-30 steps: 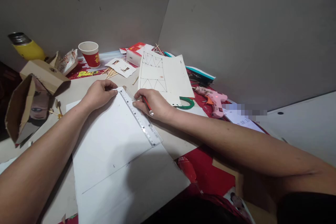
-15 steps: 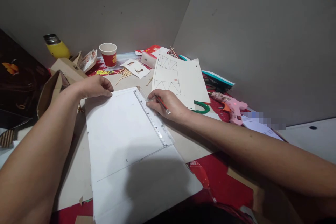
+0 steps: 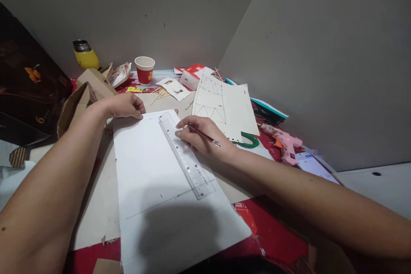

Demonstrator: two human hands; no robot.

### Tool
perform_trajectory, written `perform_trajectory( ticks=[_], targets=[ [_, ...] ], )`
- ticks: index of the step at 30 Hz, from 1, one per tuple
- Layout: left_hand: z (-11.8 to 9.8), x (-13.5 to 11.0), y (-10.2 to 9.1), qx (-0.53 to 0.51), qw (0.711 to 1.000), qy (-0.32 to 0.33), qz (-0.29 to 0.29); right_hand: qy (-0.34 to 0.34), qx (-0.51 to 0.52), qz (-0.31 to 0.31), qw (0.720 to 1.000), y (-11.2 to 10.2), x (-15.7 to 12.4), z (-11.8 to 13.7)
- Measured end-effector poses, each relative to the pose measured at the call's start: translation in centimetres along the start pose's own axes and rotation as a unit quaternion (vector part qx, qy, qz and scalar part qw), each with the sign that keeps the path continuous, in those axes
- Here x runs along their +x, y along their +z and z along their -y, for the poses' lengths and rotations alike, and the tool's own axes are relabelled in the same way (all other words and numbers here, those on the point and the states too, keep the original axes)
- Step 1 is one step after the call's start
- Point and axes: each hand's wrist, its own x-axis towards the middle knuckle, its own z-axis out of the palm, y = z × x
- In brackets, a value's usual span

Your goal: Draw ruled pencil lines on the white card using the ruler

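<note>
A large white sheet (image 3: 144,158) with thin drawn lines lies in front of me. My left hand (image 3: 130,106) is at its far left edge, fingers curled and thumb on the paper, gripping that edge. In my right hand (image 3: 205,135) a red and black pencil (image 3: 203,134) is tucked, pointing back toward the wrist. The thumb and fingertips of this hand are also at the right edge of a clear plastic ruler (image 3: 183,156). The ruler lies slantwise on the sheet, its near end crossing a drawn line.
Beyond lie a cream card with truss drawings (image 3: 237,102), wooden sticks (image 3: 159,96), a paper cup (image 3: 144,70) and a yellow bottle (image 3: 86,58). Green-handled scissors (image 3: 250,140), a pink glue gun (image 3: 285,139) and a phone (image 3: 313,165) are at right. Cardboard pieces (image 3: 77,107) stand at left.
The ruler has shifted left and nearer on the sheet, away from the right edge, together with my right hand. My left hand stays at the far edge. The view has turned slightly left.
</note>
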Motion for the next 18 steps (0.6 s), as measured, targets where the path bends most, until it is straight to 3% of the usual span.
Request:
perform_trajectory(
  ticks=[7,18],
  targets=[
    [0.3,0.2,0.0,0.003,1.0,0.003,0.001,-0.003,0.016,-0.002,1.0,2.2,1.4,-0.8],
    [0.5,0.5,0.2,0.017,1.0,-0.003,0.0,-0.005,0.001,-0.008,1.0,2.8,1.7,-1.2]
  ],
)
